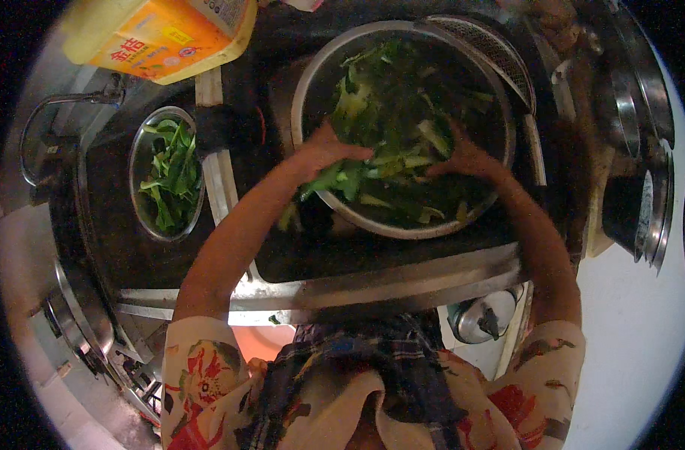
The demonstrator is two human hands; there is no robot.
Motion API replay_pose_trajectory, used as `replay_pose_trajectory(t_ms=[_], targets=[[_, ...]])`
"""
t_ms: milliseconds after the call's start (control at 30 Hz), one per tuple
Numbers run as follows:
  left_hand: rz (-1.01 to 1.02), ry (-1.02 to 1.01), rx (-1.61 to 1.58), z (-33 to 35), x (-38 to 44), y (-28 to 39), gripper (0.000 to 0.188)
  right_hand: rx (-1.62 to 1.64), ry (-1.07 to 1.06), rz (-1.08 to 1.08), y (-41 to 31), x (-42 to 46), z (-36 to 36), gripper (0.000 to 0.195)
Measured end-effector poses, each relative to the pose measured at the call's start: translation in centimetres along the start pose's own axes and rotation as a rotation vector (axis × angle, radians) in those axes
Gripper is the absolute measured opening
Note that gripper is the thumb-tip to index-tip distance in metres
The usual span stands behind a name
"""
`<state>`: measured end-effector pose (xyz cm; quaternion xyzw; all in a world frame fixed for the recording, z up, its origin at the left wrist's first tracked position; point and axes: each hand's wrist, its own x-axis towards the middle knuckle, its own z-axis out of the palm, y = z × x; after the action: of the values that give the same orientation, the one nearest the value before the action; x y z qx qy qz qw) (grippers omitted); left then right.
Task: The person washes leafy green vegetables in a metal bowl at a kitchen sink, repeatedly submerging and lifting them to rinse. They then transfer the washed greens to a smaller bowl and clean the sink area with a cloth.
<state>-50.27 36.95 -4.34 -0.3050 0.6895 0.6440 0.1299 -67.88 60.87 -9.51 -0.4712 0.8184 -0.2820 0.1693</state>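
A large round metal basin [452, 229] holds a heap of loose leafy greens [398, 107] with pale stalks. Both of my hands reach into it, one from each side of the heap. My left hand [332, 147] grips greens near the basin's left rim, its thumb stretched over the leaves. On the other side, my right hand [467, 153] curls around leaves and stalks; its fingertips are partly hidden and blurred. A bunch of leaves [339, 181] spills over the near left rim below my left hand.
The basin stands in the right bowl of a double sink [387, 284]. Left of the divider [221, 180], a metal bowl [134, 169] contains more greens. A yellow jug [168, 39], faucet [67, 98], wire-mesh strainer [505, 56], stacked metal pans [649, 118] and lidded pot [486, 318] surround the sink.
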Motion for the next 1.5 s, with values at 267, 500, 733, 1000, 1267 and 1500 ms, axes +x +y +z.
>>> replay_pose_trajectory(t_ms=[267,500,733,1000,1267,1500], targets=[[-0.007,-0.081,-0.447,3.1,-0.5,0.6,0.078,0.499,-0.133,0.609,-10.9,0.9,-3.7,0.055],[0.573,0.242,0.178,1.3,-1.6,5.2,0.077,0.226,0.076,0.05,-9.0,0.7,-7.2,0.059],[0.128,0.206,-0.14,-2.9,1.3,1.9,0.063,0.362,0.116,0.495,-5.3,1.3,-5.3,0.095],[0.068,-0.061,-0.595,4.2,2.3,0.3,0.045,0.966,0.094,0.529,-9.1,4.4,0.2,0.083],[0.388,0.003,-0.656,3.2,-3.1,6.6,0.038,0.725,0.295,0.009,-14.6,2.9,-5.9,0.07],[0.844,0.202,-0.306,1.1,-6.3,11.9,0.045,0.682,0.33,-0.212,-18.9,3.4,-10.4,0.041]])
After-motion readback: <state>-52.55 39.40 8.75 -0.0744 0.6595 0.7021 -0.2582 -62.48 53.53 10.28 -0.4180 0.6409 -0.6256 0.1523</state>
